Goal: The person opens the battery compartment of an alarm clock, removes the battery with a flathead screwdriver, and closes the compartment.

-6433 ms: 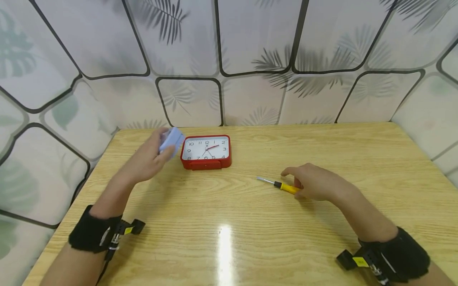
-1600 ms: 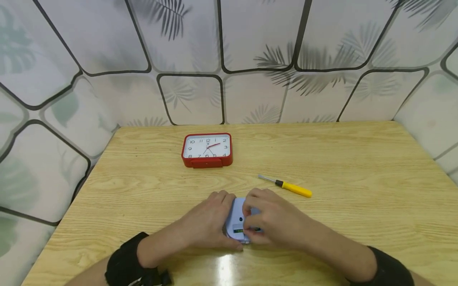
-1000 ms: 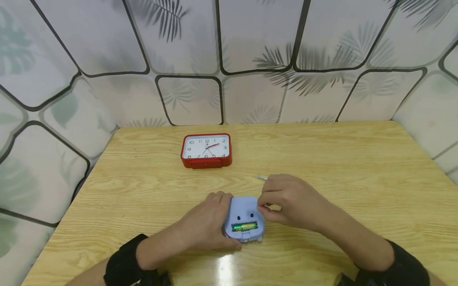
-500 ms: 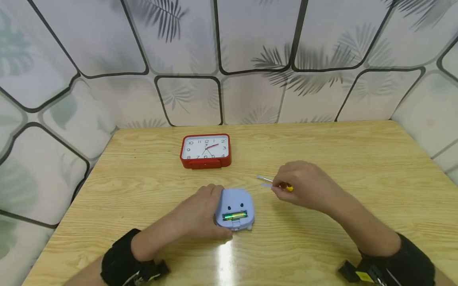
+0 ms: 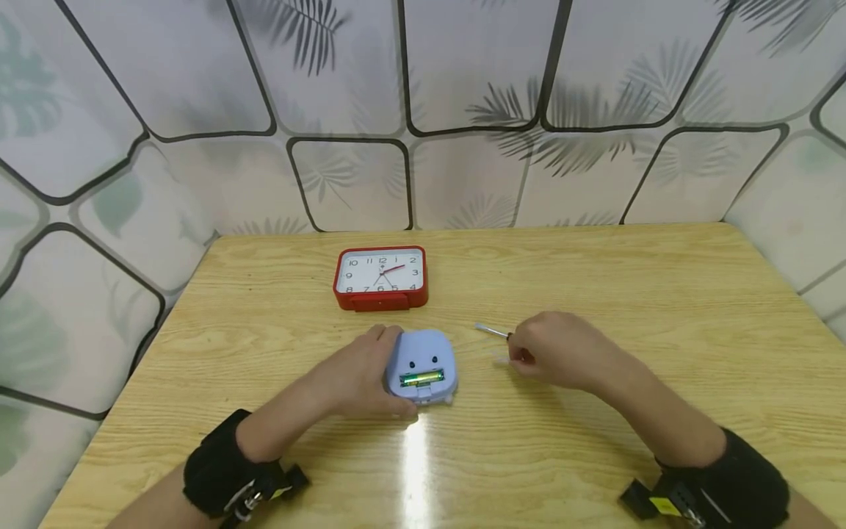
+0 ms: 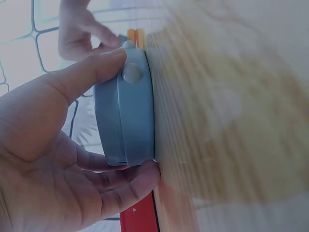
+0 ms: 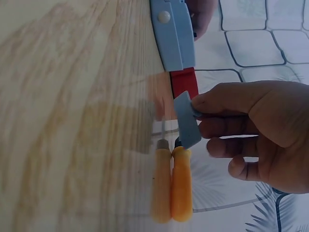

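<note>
A: Where is the light-blue device (image 5: pixel 423 349)?
B: Flat on the wooden table (image 5: pixel 529 455), closer to the left edge than the right, with its two black knobs facing up. A green-and-yellow battery (image 5: pixel 422 378) sits in the uncovered compartment on that side.
A: What is the left hand (image 5: pixel 357 378) doing?
B: Gripping the device round its left side, thumb at the end towards the near edge, fingers curled at the other.
A: And the right hand (image 5: pixel 562 349)?
B: Pinching a small light-blue battery cover (image 7: pixel 188 123) between thumb and index finger, well apart from the device, on the side towards the right edge.
A: Is that a screwdriver (image 5: pixel 491 330) beside it?
B: Yes, yellow-handled, lying with its tip towards the far left. I can't tell whether the cover touches it.
A: Anything near the far edge?
B: A red-framed clock (image 5: pixel 381 273), face up, beyond the device and left of the table's middle.
</note>
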`<state>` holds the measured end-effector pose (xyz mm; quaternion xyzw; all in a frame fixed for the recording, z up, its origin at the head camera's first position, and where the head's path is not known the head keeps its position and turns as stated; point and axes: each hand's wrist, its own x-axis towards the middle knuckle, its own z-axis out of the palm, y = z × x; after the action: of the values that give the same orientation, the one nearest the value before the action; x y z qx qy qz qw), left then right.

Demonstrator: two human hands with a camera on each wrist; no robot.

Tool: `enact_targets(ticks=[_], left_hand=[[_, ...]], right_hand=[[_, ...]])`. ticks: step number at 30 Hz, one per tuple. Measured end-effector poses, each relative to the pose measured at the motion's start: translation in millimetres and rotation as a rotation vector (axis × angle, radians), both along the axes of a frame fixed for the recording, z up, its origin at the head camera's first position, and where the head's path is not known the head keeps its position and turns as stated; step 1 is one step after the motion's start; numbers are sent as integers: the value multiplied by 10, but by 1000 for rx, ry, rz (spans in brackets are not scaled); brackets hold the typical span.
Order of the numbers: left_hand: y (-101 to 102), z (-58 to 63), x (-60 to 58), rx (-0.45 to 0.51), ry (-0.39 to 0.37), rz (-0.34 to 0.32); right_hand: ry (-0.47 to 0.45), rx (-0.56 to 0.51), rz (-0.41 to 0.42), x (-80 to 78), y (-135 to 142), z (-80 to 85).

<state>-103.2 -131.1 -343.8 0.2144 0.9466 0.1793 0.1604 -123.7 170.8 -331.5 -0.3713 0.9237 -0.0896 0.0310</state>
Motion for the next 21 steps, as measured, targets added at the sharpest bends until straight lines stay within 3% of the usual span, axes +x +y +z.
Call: enact_targets(ticks=[8,16,21], left_hand=[[-31,0,-53,11,2,19],[-35,0,-54,13,-13,34],[-25,39,-34,-2,-34,46]], right_hand=[[-126,75,13,19,-16,-6],[-78,49,21,27,-34,-32],[-15,21,-76,6,23,18]])
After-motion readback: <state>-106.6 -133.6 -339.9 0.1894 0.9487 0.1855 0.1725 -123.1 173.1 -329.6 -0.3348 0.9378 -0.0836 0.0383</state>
